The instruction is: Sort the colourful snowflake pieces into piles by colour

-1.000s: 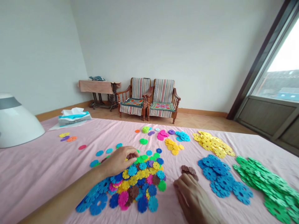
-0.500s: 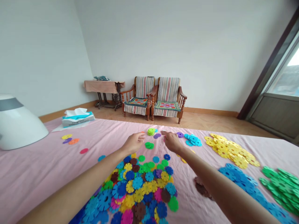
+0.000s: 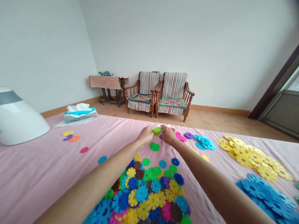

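A lime-green stack of notched plastic discs (image 3: 157, 131) is at the far part of the pink cloth, between my two hands. My left hand (image 3: 146, 134) is closed with its fingertips on the left side of the stack. From the other side, my right hand (image 3: 168, 134) is closed at the stack's right edge; its fingertips are partly hidden. Green discs (image 3: 154, 147) lie just nearer than the hands. Pink discs (image 3: 180, 137) and a purple disc (image 3: 189, 135) rest to the right of my right hand. Below my forearms spreads a mixed-colour pile of discs (image 3: 144, 193).
Light-blue (image 3: 205, 142), yellow (image 3: 253, 155) and blue (image 3: 266, 194) disc heaps lie on the right. At left stand a tissue box (image 3: 80, 114) and a white rounded appliance (image 3: 21, 119), near a few loose discs (image 3: 74, 138). Two wooden armchairs (image 3: 174, 90) stand beyond the table.
Both hands have come together around the lime-green stack, the left moving right. The fingers have closed in at its sides. The camera view has shifted slightly.
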Tool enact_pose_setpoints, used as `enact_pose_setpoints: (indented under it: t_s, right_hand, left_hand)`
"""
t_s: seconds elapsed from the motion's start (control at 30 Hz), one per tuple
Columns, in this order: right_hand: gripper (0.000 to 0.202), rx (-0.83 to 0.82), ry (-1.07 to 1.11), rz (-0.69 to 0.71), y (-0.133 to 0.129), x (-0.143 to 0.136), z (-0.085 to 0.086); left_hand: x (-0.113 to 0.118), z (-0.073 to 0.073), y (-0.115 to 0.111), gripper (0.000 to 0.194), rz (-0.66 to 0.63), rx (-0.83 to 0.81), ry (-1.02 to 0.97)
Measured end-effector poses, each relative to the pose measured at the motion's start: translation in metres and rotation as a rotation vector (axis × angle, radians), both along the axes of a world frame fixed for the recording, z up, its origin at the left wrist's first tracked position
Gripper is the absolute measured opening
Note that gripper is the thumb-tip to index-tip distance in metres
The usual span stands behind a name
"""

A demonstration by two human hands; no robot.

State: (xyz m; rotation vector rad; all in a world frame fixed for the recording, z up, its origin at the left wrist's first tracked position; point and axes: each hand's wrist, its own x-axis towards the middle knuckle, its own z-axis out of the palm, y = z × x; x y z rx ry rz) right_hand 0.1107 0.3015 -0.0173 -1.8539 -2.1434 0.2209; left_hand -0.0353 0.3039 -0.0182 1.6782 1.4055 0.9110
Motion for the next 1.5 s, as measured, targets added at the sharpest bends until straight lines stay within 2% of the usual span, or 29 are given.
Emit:
enact_pose_setpoints:
  t_s: [0.23,0.43,0.63,0.87,1.07,1.33,1.5]
  right_hand:
    - [0.047,0.074,0.012,0.017,-0.002,0.005,0.003]
    - [0.046,0.069,0.001,-0.023,0.021,0.029,0.009]
    - [0.048,-0.018,-0.046,0.085,0.04,0.027,0.007]
    - [0.044,-0.068,-0.088,0.206,0.05,0.019,0.011]
    - [0.037,-0.1,-0.12,0.238,0.052,0.026,0.017]
    - [0.052,-0.109,-0.107,0.264,0.054,0.032,0.019]
    - [0.043,-0.07,-0.114,0.294,0.052,0.027,0.017]
  left_hand:
    - [0.0,-0.003,0.0,0.031,0.021,0.012,-0.042]
    - [-0.021,0.014,-0.019,0.054,0.075,0.06,-0.116]
    - [-0.035,0.028,-0.038,0.045,0.109,0.057,-0.167]
    - [-0.039,0.029,-0.034,0.04,0.129,0.056,-0.177]
    - [-0.039,0.031,-0.035,0.039,0.137,0.04,-0.168]
    - [-0.036,0.031,-0.037,0.033,0.132,0.026,-0.152]
    - [-0.036,0.032,-0.037,0.029,0.129,0.017,-0.142]
